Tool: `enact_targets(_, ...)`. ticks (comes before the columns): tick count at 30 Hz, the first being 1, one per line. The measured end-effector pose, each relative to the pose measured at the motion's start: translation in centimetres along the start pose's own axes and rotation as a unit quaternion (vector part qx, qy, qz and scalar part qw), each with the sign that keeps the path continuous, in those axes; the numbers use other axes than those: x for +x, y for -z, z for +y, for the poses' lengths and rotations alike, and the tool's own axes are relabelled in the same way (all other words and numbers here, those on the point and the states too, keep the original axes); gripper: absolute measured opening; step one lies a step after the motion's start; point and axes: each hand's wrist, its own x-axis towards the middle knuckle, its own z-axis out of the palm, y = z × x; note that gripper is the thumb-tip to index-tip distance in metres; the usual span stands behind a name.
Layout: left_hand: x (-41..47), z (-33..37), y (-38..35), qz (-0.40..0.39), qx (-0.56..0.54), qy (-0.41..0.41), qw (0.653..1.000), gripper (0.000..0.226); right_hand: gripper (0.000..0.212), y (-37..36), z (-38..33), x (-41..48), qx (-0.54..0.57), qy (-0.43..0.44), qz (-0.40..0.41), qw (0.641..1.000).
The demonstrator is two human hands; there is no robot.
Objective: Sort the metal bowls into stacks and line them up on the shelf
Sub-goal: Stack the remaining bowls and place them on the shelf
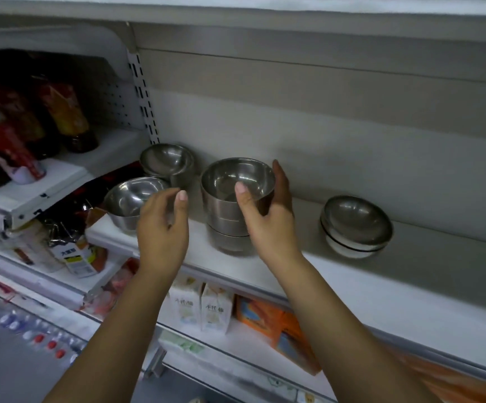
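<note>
A white shop shelf [352, 286] runs along a beige back panel [323, 126], with a slotted upright [145, 94] at its left end. Four groups of metal bowls stand on the shelf. The tall stack [230, 216] stands near the middle, and the right hand [268, 216] grips its top bowl, thumb hooked over the near rim and fingers wrapped around the far side. The left hand [163, 228] hovers just left of that stack, fingers loosely curved and holding nothing; whether its fingertips touch the front left bowl [128, 199] cannot be told. Behind that bowl, against the panel, sits a back left stack [167, 159]. Well apart to the right is a low stack [356, 225], its lower bowls paler with a dark line. On the adjoining shelf to the left stand bottles [64, 112] with red and orange labels. Below are white cartons [201, 306] with Chinese characters too blurred to read, beside orange packs [279, 324]
</note>
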Motion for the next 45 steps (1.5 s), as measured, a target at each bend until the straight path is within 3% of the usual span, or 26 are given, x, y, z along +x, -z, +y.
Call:
enact_targets(3, 2.7, -0.2, 1.0, 0.003, 0.028, -0.02, 0.999, 0.03, 0.088, -2.5, 0.1, -0.2, -0.049, 0.058, 0.071, 0.995)
enact_targets(7, 6.6, -1.0, 1.7, 0.003, 0.087, -0.008, 0.996, 0.022, 0.077, -5.1, 0.8, 0.6, -0.034, 0.093, 0.181, 0.978)
enact_targets(14, 13.0, -3.5, 1.9, -0.016, 0.068, 0.042, 0.997, 0.021, 0.067, -7.8, 2.1, 3.1, 0.028, 0.067, 0.233, 0.97)
enact_targets(18, 16.6, -5.5, 1.7, -0.076, 0.157, 0.027, 0.984, 0.042, 0.051, -9.3, 2.4, 4.2, 0.028, 0.069, 0.266, 0.961)
enact_targets(25, 21.8, -6.6, 1.6, -0.183, 0.207, 0.068, 0.959, 0.053, 0.044, -11.5, 2.4, 6.4, -0.01, 0.05, 0.281, 0.958)
enact_targets(30, 23.9, -8.9, 1.7, -0.215, 0.208, 0.061, 0.952, 0.035, 0.049, -12.4, 2.5, 7.0, -0.025, 0.041, 0.299, 0.953)
enact_targets(34, 24.7, -9.8, 1.7, -0.202, 0.219, 0.048, 0.953, 0.022, 0.047, -12.6, 2.3, 7.0, -0.038, 0.044, 0.31, 0.949)
enact_targets(40, 25.0, -9.9, 2.1, -0.164, 0.217, 0.034, 0.962, 0.037, 0.04, -12.6, 2.1, 6.8, -0.052, 0.032, 0.313, 0.948)
enact_targets(45, 25.2, -9.9, 2.3, -0.117, 0.141, 0.02, 0.983, 0.034, 0.035, -12.7, 1.5, 6.6, -0.062, 0.022, 0.299, 0.952)
